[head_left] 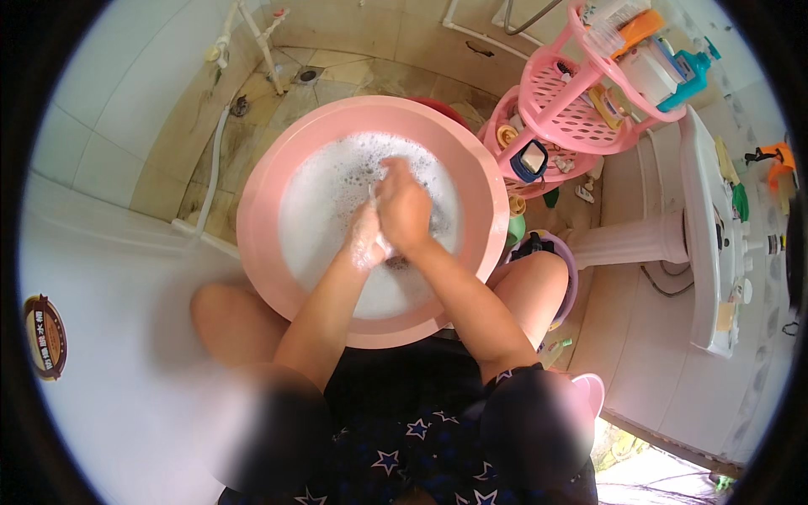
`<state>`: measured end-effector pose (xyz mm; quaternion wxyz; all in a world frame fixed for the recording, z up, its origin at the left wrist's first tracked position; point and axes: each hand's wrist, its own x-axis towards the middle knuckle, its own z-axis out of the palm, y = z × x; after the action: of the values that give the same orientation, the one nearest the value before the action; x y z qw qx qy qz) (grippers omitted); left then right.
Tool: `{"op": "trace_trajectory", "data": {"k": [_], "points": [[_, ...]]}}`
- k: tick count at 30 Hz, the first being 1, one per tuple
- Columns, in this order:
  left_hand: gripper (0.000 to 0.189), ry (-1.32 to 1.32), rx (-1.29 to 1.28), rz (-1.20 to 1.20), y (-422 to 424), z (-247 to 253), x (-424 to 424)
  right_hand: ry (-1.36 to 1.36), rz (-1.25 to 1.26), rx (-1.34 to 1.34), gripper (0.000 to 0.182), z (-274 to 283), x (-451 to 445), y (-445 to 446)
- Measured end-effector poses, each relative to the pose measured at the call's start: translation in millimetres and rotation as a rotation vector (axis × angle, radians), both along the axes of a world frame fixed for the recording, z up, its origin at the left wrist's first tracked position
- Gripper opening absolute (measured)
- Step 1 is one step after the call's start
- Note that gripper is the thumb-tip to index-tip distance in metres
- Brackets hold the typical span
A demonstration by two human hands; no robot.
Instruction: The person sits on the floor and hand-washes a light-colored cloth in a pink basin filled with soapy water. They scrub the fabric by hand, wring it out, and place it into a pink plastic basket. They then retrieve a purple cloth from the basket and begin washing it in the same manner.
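Note:
A large pink plastic basin (278, 139) sits before me between my knees, holding water under a layer of white suds (315, 202). My left hand (364, 235) and my right hand (405, 207) are pressed together over the middle of it. My right hand lies across the left with its fingers curled. Foam coats my left wrist. Something white shows between the two palms; whether it is cloth or only lather I cannot tell. Darker patches of water show through the suds beside and below my hands.
At right stands a pink plastic tiered rack (571, 110) with bottles, near a white pedestal sink (704, 265). A purple bucket (571, 287) with dark contents is by my right knee. A white appliance side (113, 303) borders the left. A floor drain (308, 76) lies beyond the basin.

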<state>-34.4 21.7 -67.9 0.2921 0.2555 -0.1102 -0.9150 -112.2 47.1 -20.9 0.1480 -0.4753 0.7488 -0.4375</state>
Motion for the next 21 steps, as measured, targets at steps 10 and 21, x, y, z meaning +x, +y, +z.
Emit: {"op": "trace_trajectory", "data": {"k": [10, 21], "points": [[0.043, 0.671, -0.127, -0.335, -58.7, -90.5, 20.1, 0.374, 0.253, -0.173, 0.025, -31.2, 43.3, 29.9], [0.034, 0.507, -0.174, -0.191, -56.2, -72.8, 31.2, 0.291, 0.281, -0.060, 0.022, -10.7, 56.4, 39.3]]}}
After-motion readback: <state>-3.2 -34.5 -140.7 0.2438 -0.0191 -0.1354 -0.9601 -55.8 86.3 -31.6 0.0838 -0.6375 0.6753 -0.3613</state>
